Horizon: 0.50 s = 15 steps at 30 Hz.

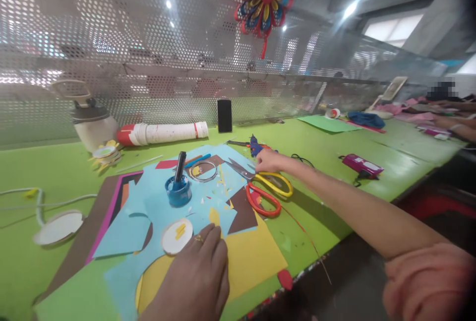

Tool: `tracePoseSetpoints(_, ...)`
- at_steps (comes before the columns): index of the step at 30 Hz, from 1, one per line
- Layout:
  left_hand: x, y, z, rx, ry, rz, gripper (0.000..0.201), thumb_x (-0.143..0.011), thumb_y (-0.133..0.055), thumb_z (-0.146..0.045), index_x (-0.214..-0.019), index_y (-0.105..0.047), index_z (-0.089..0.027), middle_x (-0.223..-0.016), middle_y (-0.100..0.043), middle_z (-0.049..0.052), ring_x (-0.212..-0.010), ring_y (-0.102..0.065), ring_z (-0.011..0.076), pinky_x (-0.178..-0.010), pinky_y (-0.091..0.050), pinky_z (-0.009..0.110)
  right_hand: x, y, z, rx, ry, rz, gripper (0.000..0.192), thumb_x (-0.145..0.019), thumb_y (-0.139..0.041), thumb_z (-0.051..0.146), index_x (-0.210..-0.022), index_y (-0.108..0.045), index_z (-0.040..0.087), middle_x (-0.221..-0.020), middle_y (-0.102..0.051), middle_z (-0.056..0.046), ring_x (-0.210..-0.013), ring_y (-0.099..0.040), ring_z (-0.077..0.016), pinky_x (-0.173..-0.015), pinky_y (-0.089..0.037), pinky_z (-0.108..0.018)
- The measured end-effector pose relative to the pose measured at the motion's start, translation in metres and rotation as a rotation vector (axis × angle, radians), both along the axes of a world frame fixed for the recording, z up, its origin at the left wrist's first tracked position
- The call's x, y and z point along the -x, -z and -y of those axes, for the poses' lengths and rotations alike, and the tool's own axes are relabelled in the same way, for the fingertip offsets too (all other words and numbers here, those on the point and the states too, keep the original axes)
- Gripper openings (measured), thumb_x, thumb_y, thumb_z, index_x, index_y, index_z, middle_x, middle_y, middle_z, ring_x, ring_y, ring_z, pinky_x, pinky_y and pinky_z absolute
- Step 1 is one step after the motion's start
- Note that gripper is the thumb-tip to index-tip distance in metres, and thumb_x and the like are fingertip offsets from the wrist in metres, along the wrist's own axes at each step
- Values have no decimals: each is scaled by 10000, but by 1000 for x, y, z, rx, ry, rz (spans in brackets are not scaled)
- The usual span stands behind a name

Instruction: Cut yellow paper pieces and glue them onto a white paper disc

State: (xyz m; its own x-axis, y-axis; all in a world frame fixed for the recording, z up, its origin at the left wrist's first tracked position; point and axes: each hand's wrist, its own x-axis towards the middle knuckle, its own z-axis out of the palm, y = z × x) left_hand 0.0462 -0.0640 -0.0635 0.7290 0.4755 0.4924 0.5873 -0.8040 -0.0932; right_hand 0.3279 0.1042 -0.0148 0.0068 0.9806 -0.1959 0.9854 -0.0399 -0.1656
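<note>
My left hand [203, 271] is low in the middle, fingers curled and pressed together over yellow paper [256, 261]. Its knuckles meet the right edge of a white disc [171, 244] that carries small yellow strips; the thumb and anything it grips are hidden. My right hand [268, 160] reaches across to the far side, closed round a blue glue gun [255, 146] with orange parts, mostly covered by the fingers. Just below that hand lie scissors [273, 187] with yellow and red handles, blades apart. A blue tape roll [178, 194] with a black marker [180, 164] upright in it stands left.
Light blue paper [122, 234] and scraps cover the green table [316, 202]. Behind are a white-and-red roll [163, 133], a jug [92, 125] and a phone [224, 116] against the mesh. A purple box [362, 166] lies right. Another person's arm [455, 125] is far right.
</note>
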Motion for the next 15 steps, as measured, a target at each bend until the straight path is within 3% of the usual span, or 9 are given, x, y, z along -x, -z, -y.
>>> tracePoseSetpoints(10,0,-3,3,82,-5,-40,173,-844,-455,-51,-799,-596,-143,-847,-636,116,-929,-630,294,-776,-573,458,-44,-6,23,-511,285,-467,324,-949,-605,322,-1234,-584,169,-1234,-618,-89,-1027,-644,-231,-854,-553,-442)
tracePoseSetpoints(15,0,-7,3,133,-7,-24,173,-863,-449,-61,-785,-565,-162,-882,-623,99,-898,-616,257,-747,-563,413,-34,-24,54,-489,249,-857,284,-961,-587,332,-1184,-592,156,-1072,-658,-60,-828,-666,-168,-700,-577,-339)
